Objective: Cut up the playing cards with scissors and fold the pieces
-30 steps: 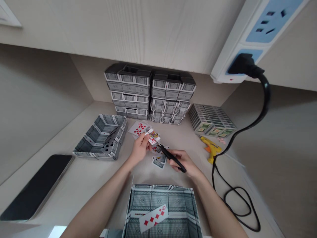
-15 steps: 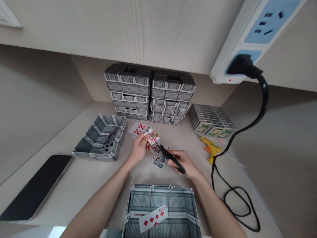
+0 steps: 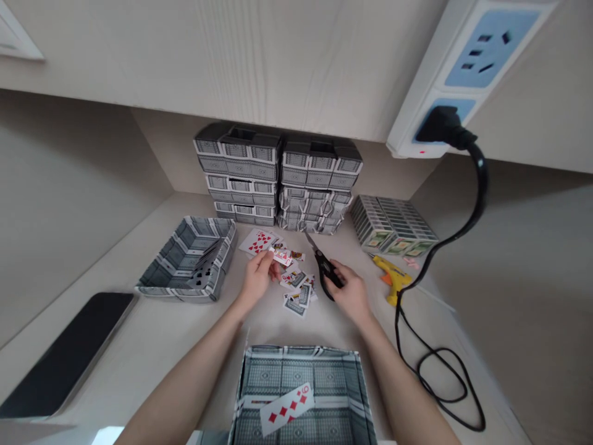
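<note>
Pinched in my left hand (image 3: pixel 258 278) is a narrow piece of playing card (image 3: pixel 282 257) with red print. My right hand (image 3: pixel 349 289) grips black-handled scissors (image 3: pixel 325 266), their blades pointing away from me and clear of the card. Several cut card pieces (image 3: pixel 296 304) lie in a loose pile between my hands. Just beyond my left fingers rests a card with red hearts (image 3: pixel 256 241). Close to me stands an open box made of playing cards (image 3: pixel 299 369), with a cut six or nine of diamonds (image 3: pixel 287 409) inside.
Card-covered boxes (image 3: pixel 241 165) are stacked at the back. An open card box (image 3: pixel 185 253) and a dark phone-like slab (image 3: pixel 65 352) lie left. On the right are packed card decks (image 3: pixel 393 224), a yellow glue gun (image 3: pixel 393 276), its looping black cable (image 3: pixel 442 355) and a power strip (image 3: pixel 463 86).
The scissors have come away from the card and swung to point toward the back. My right hand has shifted slightly right and up. The card in my left hand now looks narrower.
</note>
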Demonstrator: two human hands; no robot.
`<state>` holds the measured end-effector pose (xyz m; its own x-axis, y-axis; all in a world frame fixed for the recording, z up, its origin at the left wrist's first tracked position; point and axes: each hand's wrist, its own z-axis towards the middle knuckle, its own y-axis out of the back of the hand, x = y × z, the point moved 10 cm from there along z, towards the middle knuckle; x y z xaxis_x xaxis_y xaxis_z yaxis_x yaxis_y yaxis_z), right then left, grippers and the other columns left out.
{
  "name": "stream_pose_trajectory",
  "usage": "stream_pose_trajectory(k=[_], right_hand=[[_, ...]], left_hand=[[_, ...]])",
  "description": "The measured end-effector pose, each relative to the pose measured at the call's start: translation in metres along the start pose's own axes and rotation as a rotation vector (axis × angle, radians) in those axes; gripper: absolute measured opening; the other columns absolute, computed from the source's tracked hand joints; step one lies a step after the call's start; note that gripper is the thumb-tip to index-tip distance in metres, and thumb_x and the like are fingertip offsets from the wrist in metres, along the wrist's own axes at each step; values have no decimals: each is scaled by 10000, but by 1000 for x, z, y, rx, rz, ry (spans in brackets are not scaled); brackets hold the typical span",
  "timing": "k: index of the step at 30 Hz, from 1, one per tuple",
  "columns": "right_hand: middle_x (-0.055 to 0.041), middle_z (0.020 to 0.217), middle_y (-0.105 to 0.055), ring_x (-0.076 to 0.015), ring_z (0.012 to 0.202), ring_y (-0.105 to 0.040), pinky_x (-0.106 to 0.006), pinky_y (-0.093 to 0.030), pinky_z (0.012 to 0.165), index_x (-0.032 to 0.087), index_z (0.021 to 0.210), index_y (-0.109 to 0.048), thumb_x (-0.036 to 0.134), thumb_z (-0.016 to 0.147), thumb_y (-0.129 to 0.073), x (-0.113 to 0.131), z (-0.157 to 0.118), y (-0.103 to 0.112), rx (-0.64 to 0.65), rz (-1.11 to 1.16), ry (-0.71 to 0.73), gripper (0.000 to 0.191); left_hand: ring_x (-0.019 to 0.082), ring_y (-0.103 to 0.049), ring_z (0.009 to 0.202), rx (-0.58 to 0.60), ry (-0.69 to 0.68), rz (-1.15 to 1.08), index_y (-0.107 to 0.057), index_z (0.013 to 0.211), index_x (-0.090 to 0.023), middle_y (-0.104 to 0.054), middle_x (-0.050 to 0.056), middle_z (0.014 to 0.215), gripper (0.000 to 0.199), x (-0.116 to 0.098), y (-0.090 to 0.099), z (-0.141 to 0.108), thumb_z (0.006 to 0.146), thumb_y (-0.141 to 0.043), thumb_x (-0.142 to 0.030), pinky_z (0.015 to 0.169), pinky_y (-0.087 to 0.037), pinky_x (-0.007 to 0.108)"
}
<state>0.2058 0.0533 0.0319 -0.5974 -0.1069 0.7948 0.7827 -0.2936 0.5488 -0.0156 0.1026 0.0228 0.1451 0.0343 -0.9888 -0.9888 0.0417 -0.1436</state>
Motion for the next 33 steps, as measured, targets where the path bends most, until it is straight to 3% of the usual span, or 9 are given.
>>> stream_pose_trajectory(k=[3, 7, 12, 19, 23, 26, 29, 33], right_hand=[[-127, 1009, -639, -232, 888, -589, -362, -451, 812, 133, 1093, -594, 304, 713, -546, 0, 1, 6, -55, -204, 88, 420], [-126, 947, -662, -241, 872, -583, -352, -454, 794, 116, 1061, -622, 274, 730, -533, 4, 0, 9, -88, -356, 129, 377], [-120, 944, -663, -239, 884, -558, -350, -451, 784, 117, 1052, -631, 261, 753, -515, 6, 0, 3, -53, -421, 174, 351], [-107, 919, -655, -234, 899, -537, -350, -438, 799, 135, 1015, -648, 226, 752, -491, 7, 0, 0, -59, -415, 193, 319], [-101, 913, -656, -235, 894, -529, -350, -434, 791, 141, 1000, -651, 211, 757, -477, 10, -1, -1, -52, -423, 217, 307], [-101, 898, -658, -242, 890, -524, -360, -430, 779, 152, 973, -659, 216, 763, -477, 9, 0, -1, -46, -438, 220, 285], [-108, 904, -654, -249, 900, -516, -365, -425, 776, 146, 962, -659, 226, 765, -484, 7, 0, 0, -59, -455, 209, 275], [-109, 910, -648, -248, 904, -507, -357, -419, 780, 140, 968, -654, 221, 768, -485, 7, -1, 0, -63, -472, 196, 274]], left_hand=[[96, -506, 423, 8, -28, 136, -525, 571, -152, -553, -13, 485, 339, -1, 1, 0, 775, -466, -417, 431, -370, 203], [124, -555, 519, 40, -140, 447, -613, 574, -162, -617, -1, 539, 353, -4, -3, -2, 775, -484, -422, 555, -422, 228], [151, -582, 615, -6, -218, 724, -681, 750, -195, -678, 23, 709, 255, -1, 0, -3, 743, -548, -412, 581, -408, 239], [148, -556, 575, -153, -240, 816, -583, 926, -195, -604, -5, 639, 262, -7, 18, 0, 740, -559, -377, 563, -395, 240], [164, -570, 734, 44, -398, 903, -589, 841, -202, -608, 26, 775, 161, -21, -14, -10, 746, -564, -330, 703, -436, 285], [223, -522, 985, 135, -538, 936, -587, 932, -214, -604, 62, 978, 283, -31, -32, -19, 697, -626, -365, 881, -394, 371], [238, -483, 1083, 72, -516, 917, -504, 1110, -197, -560, 91, 1124, 441, -28, -22, -14, 713, -610, -354, 919, -389, 391], [253, -520, 1054, -1, -431, 948, -453, 1188, -194, -579, 96, 1115, 513, -15, -2, -1, 705, -606, -271, 906, -411, 404]])
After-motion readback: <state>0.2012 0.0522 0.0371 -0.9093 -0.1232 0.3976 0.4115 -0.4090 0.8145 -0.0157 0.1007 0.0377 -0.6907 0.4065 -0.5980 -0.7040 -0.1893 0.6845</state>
